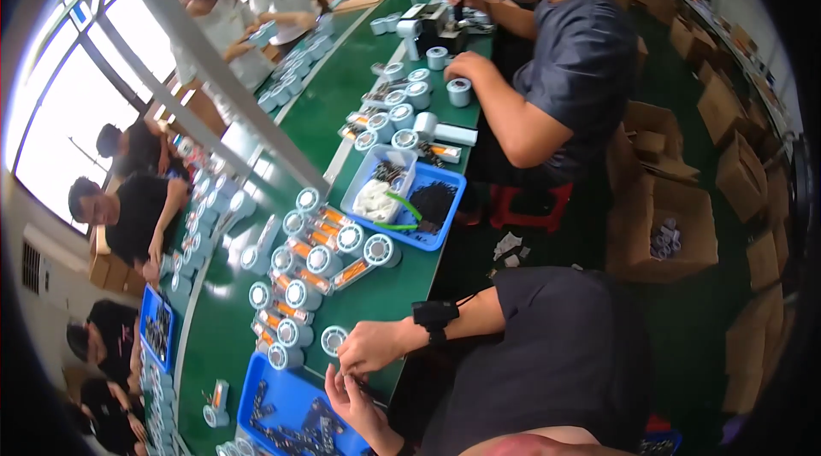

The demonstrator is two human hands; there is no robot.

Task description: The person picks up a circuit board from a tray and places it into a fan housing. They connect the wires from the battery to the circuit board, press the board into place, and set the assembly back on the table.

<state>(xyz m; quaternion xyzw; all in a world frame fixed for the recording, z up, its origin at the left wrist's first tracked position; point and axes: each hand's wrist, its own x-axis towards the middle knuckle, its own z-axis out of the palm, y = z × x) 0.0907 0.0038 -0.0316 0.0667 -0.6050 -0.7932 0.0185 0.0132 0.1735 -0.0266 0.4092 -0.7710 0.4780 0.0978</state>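
My right hand (pixel 372 347), with a black band and small box on its wrist, is closed, its fingertips pinched together at the table's near edge. Just below it my left hand (pixel 357 411) is closed too, fingertips meeting those of the right. Between them is something small and dark that I cannot make out. Right beside my right hand stands a light-blue round housing (pixel 334 340) with a ringed top. A blue tray (pixel 248 400) holding dark strip-like parts (pixel 321 435) lies by my left hand. Several light-blue housings (pixel 295 332) with orange-filled handles are grouped beyond my hands.
Farther up the green table (pixel 227 311) sits another blue tray (pixel 453 215) with black pieces and a clear bin (pixel 351 191) of white and metal parts. A co-worker (pixel 564 71) sits beyond it. Cardboard boxes (pixel 663 238) and a red stool (pixel 530 206) stand on the floor.
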